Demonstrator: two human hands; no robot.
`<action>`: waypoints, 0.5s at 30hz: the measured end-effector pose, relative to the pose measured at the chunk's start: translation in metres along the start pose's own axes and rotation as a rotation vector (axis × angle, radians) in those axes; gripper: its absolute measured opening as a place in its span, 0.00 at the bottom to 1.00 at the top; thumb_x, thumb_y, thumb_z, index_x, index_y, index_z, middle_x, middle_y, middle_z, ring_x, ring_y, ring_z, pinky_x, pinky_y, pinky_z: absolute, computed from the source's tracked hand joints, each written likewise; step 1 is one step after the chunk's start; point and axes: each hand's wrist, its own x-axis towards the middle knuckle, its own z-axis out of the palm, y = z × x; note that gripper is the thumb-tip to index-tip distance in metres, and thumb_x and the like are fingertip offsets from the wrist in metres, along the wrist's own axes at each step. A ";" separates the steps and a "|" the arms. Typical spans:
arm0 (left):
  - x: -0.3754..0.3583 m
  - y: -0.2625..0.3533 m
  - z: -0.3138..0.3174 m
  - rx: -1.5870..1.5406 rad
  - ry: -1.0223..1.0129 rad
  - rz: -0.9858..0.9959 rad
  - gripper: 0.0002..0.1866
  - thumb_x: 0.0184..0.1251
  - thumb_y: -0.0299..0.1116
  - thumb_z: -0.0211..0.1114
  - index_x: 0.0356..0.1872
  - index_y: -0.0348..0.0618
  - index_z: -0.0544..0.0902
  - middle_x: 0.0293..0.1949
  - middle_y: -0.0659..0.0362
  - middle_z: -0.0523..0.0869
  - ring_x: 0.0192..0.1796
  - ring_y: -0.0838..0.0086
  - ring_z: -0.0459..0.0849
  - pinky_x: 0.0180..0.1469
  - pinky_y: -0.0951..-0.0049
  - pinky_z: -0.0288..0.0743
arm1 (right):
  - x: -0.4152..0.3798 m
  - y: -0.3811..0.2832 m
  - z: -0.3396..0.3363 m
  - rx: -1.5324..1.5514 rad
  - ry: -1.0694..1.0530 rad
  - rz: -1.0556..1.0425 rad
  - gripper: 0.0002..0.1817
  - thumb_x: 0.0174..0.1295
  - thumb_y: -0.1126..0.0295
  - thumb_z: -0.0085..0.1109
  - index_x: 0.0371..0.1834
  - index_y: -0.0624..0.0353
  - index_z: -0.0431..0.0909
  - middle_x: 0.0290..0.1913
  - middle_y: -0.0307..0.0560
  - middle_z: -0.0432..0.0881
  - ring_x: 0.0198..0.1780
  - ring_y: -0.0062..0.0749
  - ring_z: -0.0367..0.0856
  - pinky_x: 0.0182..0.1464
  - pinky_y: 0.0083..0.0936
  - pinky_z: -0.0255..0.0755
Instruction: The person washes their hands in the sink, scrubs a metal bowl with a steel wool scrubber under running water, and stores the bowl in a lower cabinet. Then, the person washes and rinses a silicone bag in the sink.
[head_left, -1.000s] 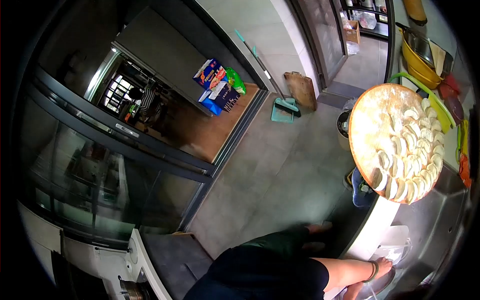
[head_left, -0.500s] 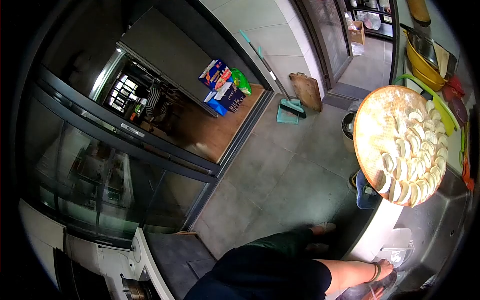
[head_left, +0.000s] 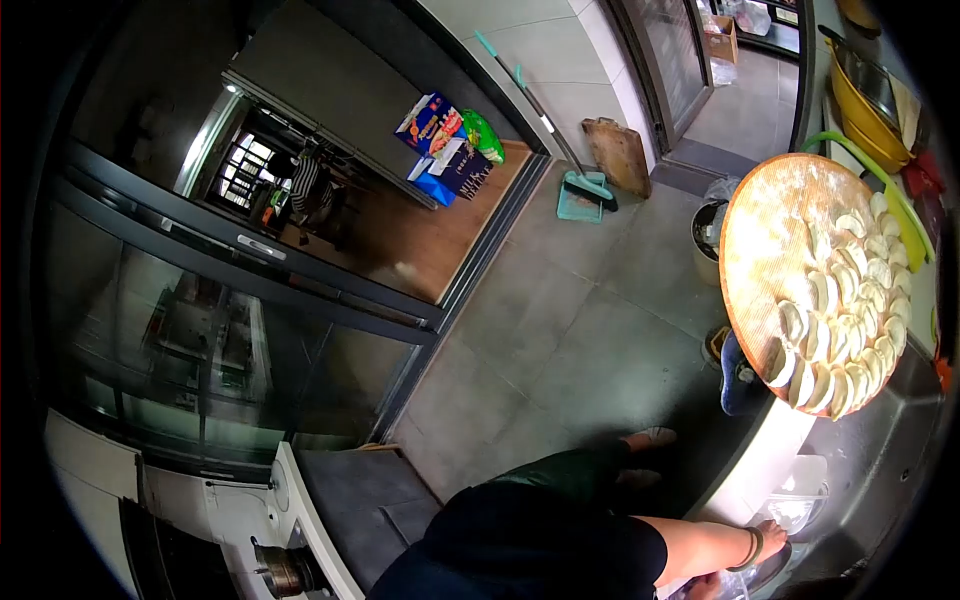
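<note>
My left hand [head_left: 768,545], with a band on its wrist, is closed at the edge of the metal sink [head_left: 868,478]. What it grips is too small and bright to make out. Lower down, my right hand [head_left: 706,586] shows only in part at the bottom edge, its fingers blurred. Beside my left hand is a clear plastic container [head_left: 800,492]. A round woven tray [head_left: 760,235] lies over the counter and sink, bearing several rows of dumplings [head_left: 845,310] and a dusting of flour.
Yellow basins [head_left: 868,128] and a green-rimmed item [head_left: 905,215] stand behind the tray. Below the counter edge are a bin [head_left: 706,245] and a blue container [head_left: 740,378]. A broom with dustpan [head_left: 582,203] and a wooden board [head_left: 617,157] lean by the wall.
The view has shifted slightly. My right hand has drawn back toward the lower left, away from my left hand, which stays near the container.
</note>
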 end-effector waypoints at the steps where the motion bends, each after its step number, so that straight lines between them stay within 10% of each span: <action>1: 0.001 -0.001 0.006 -0.004 -0.005 0.001 0.16 0.30 0.34 0.71 0.27 0.41 0.83 0.38 0.55 0.81 0.45 0.67 0.79 0.45 0.67 0.70 | -0.003 -0.002 0.000 -0.020 0.005 0.002 0.17 0.54 0.61 0.57 0.44 0.58 0.74 0.39 0.53 0.80 0.38 0.45 0.79 0.41 0.38 0.72; 15: 0.001 0.000 0.024 0.083 0.170 0.069 0.12 0.36 0.31 0.65 0.26 0.38 0.81 0.34 0.54 0.81 0.41 0.65 0.80 0.42 0.66 0.70 | -0.002 -0.011 -0.019 -0.074 0.058 0.010 0.17 0.55 0.60 0.55 0.44 0.58 0.74 0.39 0.54 0.80 0.38 0.47 0.79 0.41 0.38 0.72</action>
